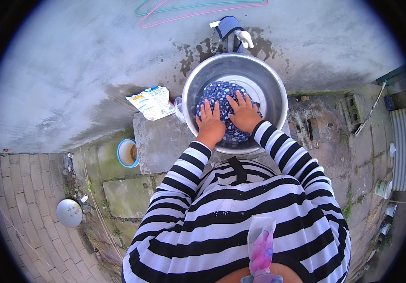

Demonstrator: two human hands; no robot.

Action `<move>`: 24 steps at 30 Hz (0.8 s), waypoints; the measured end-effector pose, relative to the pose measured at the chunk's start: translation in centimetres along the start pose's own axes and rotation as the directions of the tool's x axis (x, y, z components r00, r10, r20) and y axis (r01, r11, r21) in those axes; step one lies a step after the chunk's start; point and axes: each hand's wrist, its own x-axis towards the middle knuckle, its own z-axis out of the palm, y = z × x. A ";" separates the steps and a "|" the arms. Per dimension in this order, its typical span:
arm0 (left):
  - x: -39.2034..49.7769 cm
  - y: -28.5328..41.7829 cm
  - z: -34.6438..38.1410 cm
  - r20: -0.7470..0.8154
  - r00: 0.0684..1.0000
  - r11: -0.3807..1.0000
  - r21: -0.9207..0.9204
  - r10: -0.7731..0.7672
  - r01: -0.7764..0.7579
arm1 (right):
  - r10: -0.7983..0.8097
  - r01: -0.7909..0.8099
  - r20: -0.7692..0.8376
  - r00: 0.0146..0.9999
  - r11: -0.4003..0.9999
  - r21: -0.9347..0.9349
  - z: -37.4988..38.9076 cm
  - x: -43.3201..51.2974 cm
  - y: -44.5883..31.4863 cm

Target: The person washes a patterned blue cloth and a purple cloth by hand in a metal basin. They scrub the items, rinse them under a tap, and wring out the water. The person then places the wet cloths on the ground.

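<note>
A wide stainless steel basin [275, 88] stands on a concrete ledge against the wall. Inside it lies a bunched dark blue cloth [220, 90] with a white and pinkish pattern; it looks wet. My left hand [211, 123] rests on the cloth's lower left part, palm down, fingers apart. Flat on its right part is my right hand [243, 113], fingers also spread. Neither hand visibly grips the cloth. Just behind the basin, a tap [245, 38] with a blue cover [229, 25] sticks out from the wall.
An opened printed packet [155, 102] lies on the concrete slab [164, 141] left of the basin, beside some clear plastic. Below the slab's left edge is a blue-rimmed bucket [127, 153]. Wire hangers [203, 13] hang at the top. A metal grate [300, 123] lies on the right.
</note>
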 end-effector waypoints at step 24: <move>3.0 -0.9 -0.3 -0.061 0.940 0.711 -0.672 -0.335 0.209 | -0.056 0.083 -0.094 0.994 0.947 0.310 -2.2 6.4 4.7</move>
